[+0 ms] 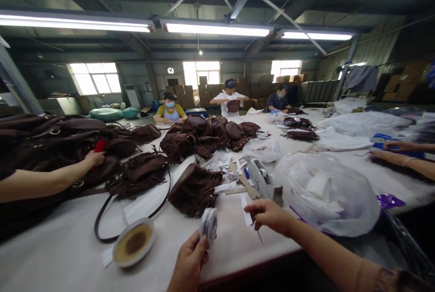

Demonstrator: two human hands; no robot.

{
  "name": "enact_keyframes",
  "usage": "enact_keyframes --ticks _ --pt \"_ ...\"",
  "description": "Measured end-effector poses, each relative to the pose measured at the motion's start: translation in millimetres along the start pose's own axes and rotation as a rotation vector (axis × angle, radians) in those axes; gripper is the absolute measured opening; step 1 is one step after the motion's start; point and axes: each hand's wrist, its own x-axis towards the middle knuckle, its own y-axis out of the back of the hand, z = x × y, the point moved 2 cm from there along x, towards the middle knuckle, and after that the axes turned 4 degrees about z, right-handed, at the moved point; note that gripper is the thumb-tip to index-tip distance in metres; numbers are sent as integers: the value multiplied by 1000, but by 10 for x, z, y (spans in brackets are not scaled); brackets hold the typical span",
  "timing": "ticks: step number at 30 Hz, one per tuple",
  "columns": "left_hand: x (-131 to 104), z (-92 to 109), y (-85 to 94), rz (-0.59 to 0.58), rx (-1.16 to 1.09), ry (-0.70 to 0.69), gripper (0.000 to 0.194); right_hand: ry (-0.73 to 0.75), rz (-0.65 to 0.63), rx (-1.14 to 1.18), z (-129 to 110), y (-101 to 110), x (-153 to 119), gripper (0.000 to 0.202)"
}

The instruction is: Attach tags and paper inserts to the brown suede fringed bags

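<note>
The only view comes from a camera worn on the person's head, so no part is shared with another. It faces forward and down over the table (251,260), whose near edge lies close below. The wide view reaches the far windows (201,72) and the ceiling lights (217,29), across the workshop.

stacked cardboard boxes (212,92) stand below lit tube lights (217,29).

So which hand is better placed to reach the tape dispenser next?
Probably the right hand: it's nearer the tape dispenser, though holding a white tag. The left hand, holding a roll, is farther off.
</note>
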Motion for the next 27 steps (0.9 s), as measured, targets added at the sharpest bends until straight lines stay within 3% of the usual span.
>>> enact_keyframes --ticks 3,6,8,12,14,16,21,27 --pt "7 18 -8 -15 -40 9 51 87 -17 -54 -175 -114 -176 32" --pt "9 49 -29 -23 -76 15 50 358 90 -257 -411 -173 -285 14" --pt "11 64 -38 -29 -75 11 49 460 123 -302 -527 -226 -312 19" --pt "10 79 -34 -31 -51 -5 48 242 -18 -159 -561 -401 -294 34" --pt "7 87 -34 -48 -44 -9 46 252 -46 -155 -558 -487 -298 32" --pt "4 97 -40 -69 -49 -11 43 302 -30 -204 -558 -556 -308 25" --pt "18 109 -65 -95 -34 -11 43 141 7 -200 -559 -703 -304 20" --pt "22 133 -92 -118 24 -21 40 115 85 -255 -585 -833 -244 21"
